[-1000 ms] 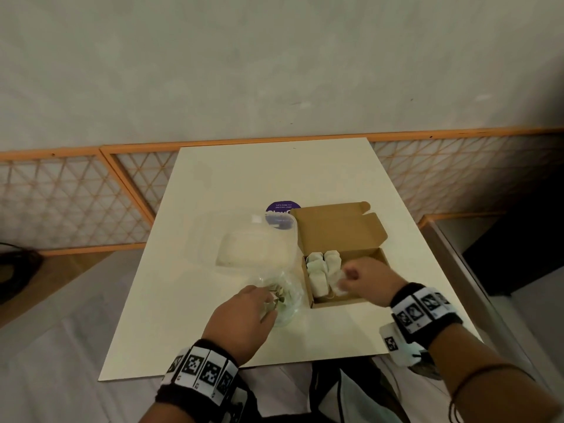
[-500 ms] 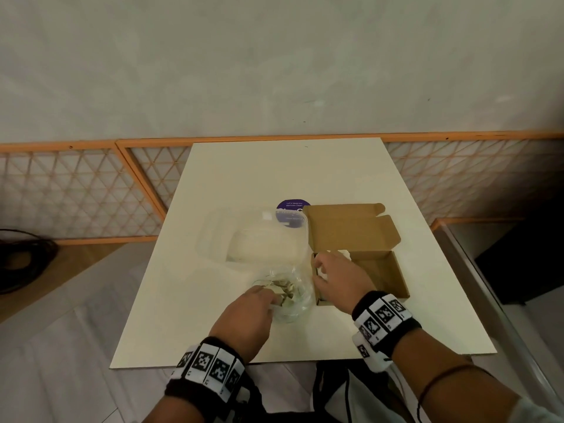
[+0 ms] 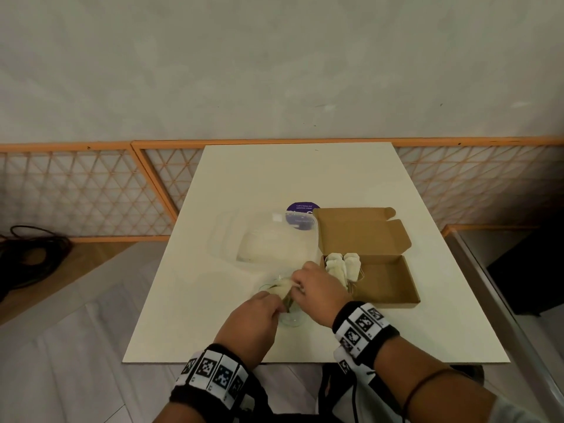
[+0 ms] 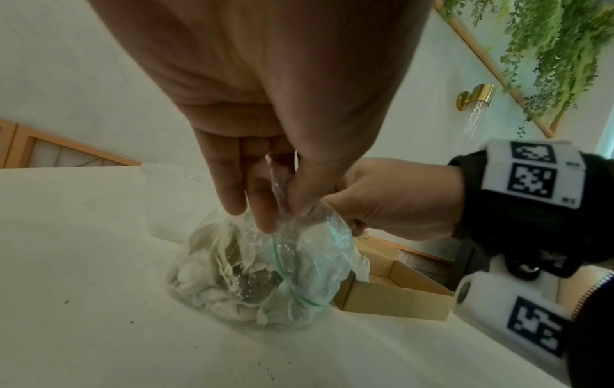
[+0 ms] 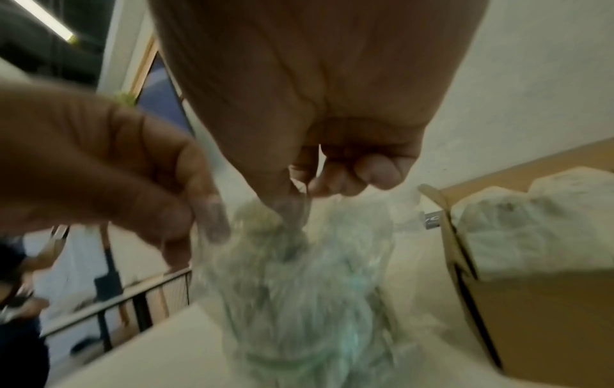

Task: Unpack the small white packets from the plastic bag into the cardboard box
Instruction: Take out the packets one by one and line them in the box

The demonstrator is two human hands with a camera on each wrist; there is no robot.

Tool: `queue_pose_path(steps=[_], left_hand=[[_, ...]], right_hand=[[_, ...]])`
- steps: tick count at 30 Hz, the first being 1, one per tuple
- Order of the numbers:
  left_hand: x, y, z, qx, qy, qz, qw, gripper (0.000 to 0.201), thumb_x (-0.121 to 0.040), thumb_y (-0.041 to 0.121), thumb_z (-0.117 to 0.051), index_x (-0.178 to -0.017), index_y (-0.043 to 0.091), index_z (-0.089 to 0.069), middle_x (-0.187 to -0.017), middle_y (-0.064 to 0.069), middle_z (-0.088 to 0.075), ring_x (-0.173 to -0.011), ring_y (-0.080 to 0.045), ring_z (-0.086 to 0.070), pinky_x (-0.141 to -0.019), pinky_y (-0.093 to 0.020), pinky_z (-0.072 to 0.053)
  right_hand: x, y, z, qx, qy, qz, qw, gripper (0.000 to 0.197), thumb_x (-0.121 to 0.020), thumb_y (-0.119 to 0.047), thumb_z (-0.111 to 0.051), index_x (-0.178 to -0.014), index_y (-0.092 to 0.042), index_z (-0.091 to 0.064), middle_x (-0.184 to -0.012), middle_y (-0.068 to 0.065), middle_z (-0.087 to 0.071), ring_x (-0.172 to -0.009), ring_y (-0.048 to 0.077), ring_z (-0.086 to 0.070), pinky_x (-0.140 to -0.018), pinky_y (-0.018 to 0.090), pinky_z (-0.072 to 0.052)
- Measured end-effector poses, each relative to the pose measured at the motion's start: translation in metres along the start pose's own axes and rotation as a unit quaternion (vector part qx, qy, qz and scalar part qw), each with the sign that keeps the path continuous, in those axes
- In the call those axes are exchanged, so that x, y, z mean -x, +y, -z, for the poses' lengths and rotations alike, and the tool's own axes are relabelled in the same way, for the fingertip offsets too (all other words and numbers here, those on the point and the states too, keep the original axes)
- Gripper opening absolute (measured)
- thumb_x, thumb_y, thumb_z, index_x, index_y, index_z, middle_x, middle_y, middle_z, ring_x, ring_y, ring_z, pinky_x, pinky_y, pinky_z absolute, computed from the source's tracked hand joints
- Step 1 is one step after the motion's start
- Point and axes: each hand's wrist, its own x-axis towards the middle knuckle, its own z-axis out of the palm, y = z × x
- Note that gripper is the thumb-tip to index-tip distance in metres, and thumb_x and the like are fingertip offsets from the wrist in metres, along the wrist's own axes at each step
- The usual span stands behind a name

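A clear plastic bag (image 3: 288,317) of small white packets (image 4: 229,270) stands on the table's near middle. My left hand (image 3: 276,303) pinches the bag's top rim (image 4: 280,183) and holds it up. Reaching into the bag's mouth from the right, my right hand (image 3: 297,283) has thumb and finger pinching a white packet (image 3: 281,290); the right wrist view of this is blurred. The open cardboard box (image 3: 393,288) lies just right of the bag. Several packets (image 3: 343,265) stand upright in the box's left end. The rest of the box floor is bare.
A clear plastic container (image 3: 265,239) sits behind the bag, partly over a purple sticker (image 3: 300,209). The box's lid (image 3: 360,232) lies open toward the far side. An orange lattice rail (image 3: 91,190) runs behind the white table (image 3: 274,178).
My right hand has left the box and moved left to the bag's mouth, where it now pinches a packet. The left hand has kept its hold on the bag.
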Motion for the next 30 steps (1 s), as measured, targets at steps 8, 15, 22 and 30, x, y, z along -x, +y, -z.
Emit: queue_pose_path(steps=[8,15,22,30], left_hand=[[-0.002,0.003,0.01,0.056,0.018,0.017,0.998,0.014,-0.097,0.029,-0.056,-0.102,0.032,-0.068,-0.104,0.015,-0.067,-0.089,-0.006,-0.063,-0.084,-0.028,-0.052],[-0.004,0.018,0.025,0.129,0.069,0.056,0.988,0.015,-0.093,0.047,-0.065,-0.101,0.035,-0.062,-0.103,0.019,-0.065,-0.073,-0.002,-0.061,-0.072,-0.022,-0.05],[-0.003,0.05,0.058,0.292,0.089,0.026,0.952,0.044,-0.093,0.036,-0.072,-0.132,0.042,-0.052,-0.079,0.013,-0.072,-0.058,-0.001,-0.062,-0.057,-0.01,-0.044],[-0.007,0.061,0.07,0.385,0.1,0.015,0.917,0.006,-0.099,0.018,-0.066,-0.097,0.019,-0.072,-0.083,0.002,-0.077,-0.076,-0.02,-0.072,-0.071,-0.03,-0.062]], right_hand=[[0.023,0.005,0.052,-0.252,0.038,-0.033,0.967,0.019,-0.093,-0.032,-0.075,-0.09,-0.017,-0.063,-0.062,-0.025,-0.059,-0.054,-0.002,-0.052,-0.056,0.011,-0.038],[0.029,0.003,0.072,-0.309,0.034,0.001,0.95,0.01,-0.096,-0.021,-0.072,-0.095,-0.012,-0.069,-0.074,-0.01,-0.07,-0.063,0.001,-0.059,-0.065,0.017,-0.051],[0.042,-0.008,0.095,-0.303,0.006,0.065,0.951,0.01,-0.101,-0.022,-0.066,-0.098,-0.017,-0.074,-0.08,-0.009,-0.07,-0.07,0.003,-0.059,-0.067,0.016,-0.048],[0.046,-0.015,0.099,-0.327,0.012,0.072,0.942,0.014,-0.103,-0.018,-0.06,-0.096,-0.012,-0.069,-0.076,0.001,-0.065,-0.069,0.01,-0.058,-0.066,0.035,-0.051]])
